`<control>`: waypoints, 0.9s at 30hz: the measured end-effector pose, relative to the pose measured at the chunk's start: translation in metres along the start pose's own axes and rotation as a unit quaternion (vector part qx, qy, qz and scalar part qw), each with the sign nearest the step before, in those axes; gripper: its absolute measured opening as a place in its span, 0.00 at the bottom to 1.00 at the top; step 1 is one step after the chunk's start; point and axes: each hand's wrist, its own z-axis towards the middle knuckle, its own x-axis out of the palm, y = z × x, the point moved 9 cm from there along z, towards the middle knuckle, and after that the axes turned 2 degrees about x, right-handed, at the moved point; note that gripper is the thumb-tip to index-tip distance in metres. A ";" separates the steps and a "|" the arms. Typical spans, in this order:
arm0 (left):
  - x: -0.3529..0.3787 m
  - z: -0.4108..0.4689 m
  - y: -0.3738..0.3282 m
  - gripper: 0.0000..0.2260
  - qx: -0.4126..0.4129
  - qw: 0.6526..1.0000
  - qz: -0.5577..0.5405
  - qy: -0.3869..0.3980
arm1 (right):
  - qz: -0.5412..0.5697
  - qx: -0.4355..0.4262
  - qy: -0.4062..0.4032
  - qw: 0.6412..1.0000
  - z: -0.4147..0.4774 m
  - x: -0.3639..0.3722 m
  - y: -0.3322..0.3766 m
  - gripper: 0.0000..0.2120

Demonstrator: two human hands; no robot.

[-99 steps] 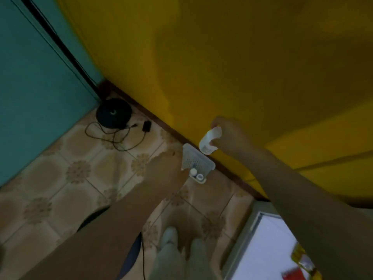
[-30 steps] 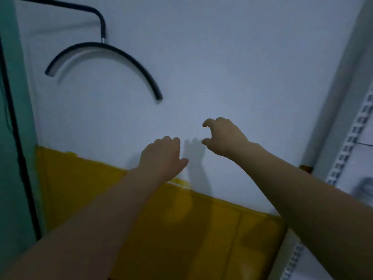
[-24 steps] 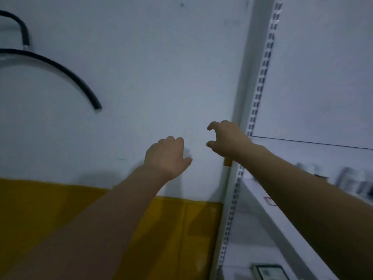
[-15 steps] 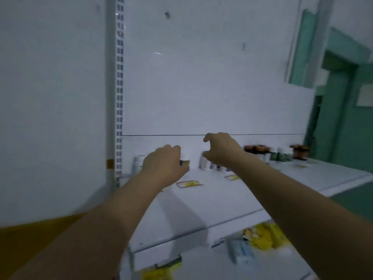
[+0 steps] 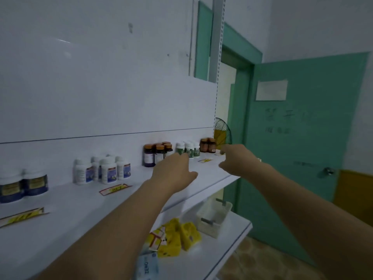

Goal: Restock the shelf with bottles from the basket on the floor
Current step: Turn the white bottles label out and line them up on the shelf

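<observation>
The white shelf [image 5: 66,217] carries rows of bottles along its back wall: dark blue jars [image 5: 23,184] at far left, white bottles with blue labels [image 5: 103,170], amber bottles with orange caps [image 5: 157,153], white green-labelled bottles [image 5: 188,149] and brown bottles [image 5: 207,145]. My left hand [image 5: 173,171] reaches over the shelf just in front of the amber bottles, fingers forward, holding nothing. My right hand [image 5: 238,160] hovers at the shelf's right end near the brown bottles, fingers loosely bent, nothing visible in it. The floor basket is out of view.
Yellow price tags [image 5: 115,188] lie along the shelf front. The lower shelf holds yellow packets [image 5: 177,237], a white wicker tray [image 5: 214,217] and a blue box [image 5: 147,265]. A green door [image 5: 302,148] stands at the right, with a fan [image 5: 222,134] behind the shelf end.
My view swung up from the floor basket and right along the wall to the shelf. The white bottle seen in my right hand earlier is no longer visible; both hands moved right along the shelf.
</observation>
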 end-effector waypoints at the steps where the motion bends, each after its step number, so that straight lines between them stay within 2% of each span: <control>1: 0.006 0.012 0.000 0.19 0.001 1.000 0.001 -0.002 | 0.000 -0.003 -0.002 1.000 0.012 0.005 -0.002 0.15; 6: 0.017 0.064 0.032 0.21 -0.012 0.999 -0.001 -0.031 | -0.014 -0.065 -0.005 0.998 0.079 0.035 0.027 0.14; 10: 0.011 0.088 0.090 0.17 -0.080 0.995 0.024 -0.053 | 0.014 -0.131 0.003 0.991 0.123 0.054 0.083 0.16; 14: 0.002 0.084 0.147 0.19 -0.161 0.983 0.070 -0.054 | 0.043 -0.227 0.028 0.973 0.148 0.077 0.158 0.11; 18: -0.009 0.050 0.206 0.21 -0.275 0.955 0.093 -0.058 | 0.094 -0.339 0.040 0.935 0.152 0.096 0.234 0.19; 21: -0.008 0.014 0.240 0.19 -0.350 0.930 0.099 -0.058 | 0.123 -0.402 0.039 0.906 0.144 0.108 0.277 0.19; 24: 0.009 -0.022 0.267 0.18 -0.414 0.904 0.090 -0.061 | 0.139 -0.426 0.026 0.893 0.137 0.122 0.304 0.16; 27: 0.044 -0.043 0.283 0.22 -0.458 0.885 0.082 -0.015 | 0.145 -0.432 0.024 0.890 0.132 0.146 0.318 0.15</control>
